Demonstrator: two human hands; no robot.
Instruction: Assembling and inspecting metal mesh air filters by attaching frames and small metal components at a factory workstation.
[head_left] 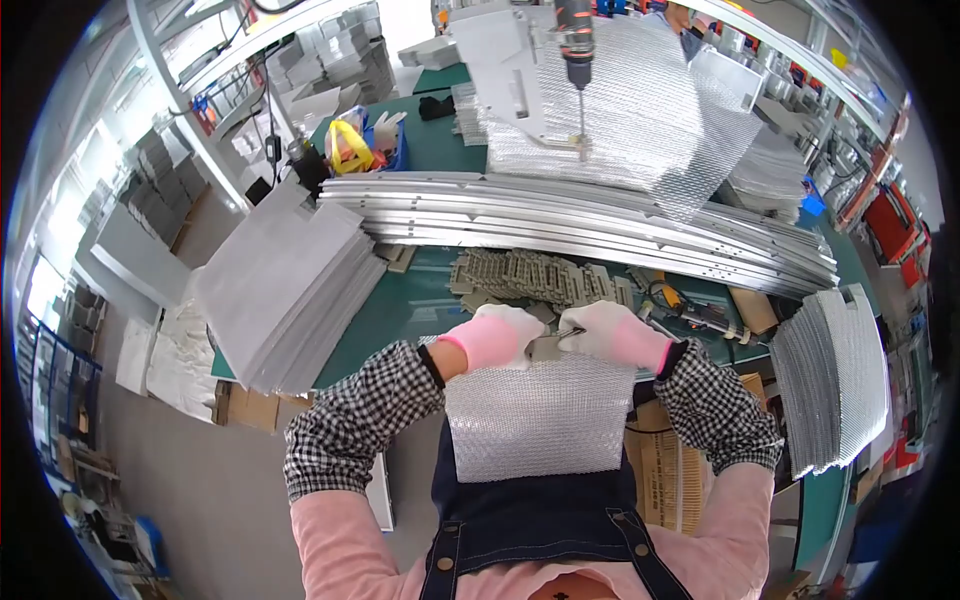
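Right of the white sheet stack (270, 280) on the bench (405, 308), the left hand (497, 335) curls at a grey bracket (546, 350) between the hands, at the far edge of the mesh panel (540, 425). The right hand (604, 332) curls opposite; whether either pinches it, I cannot tell. Uneven pressure could skew the bracket or tip the overhanging panel.

Blue bin (403, 153) far back, cardboard box (662, 460) below.
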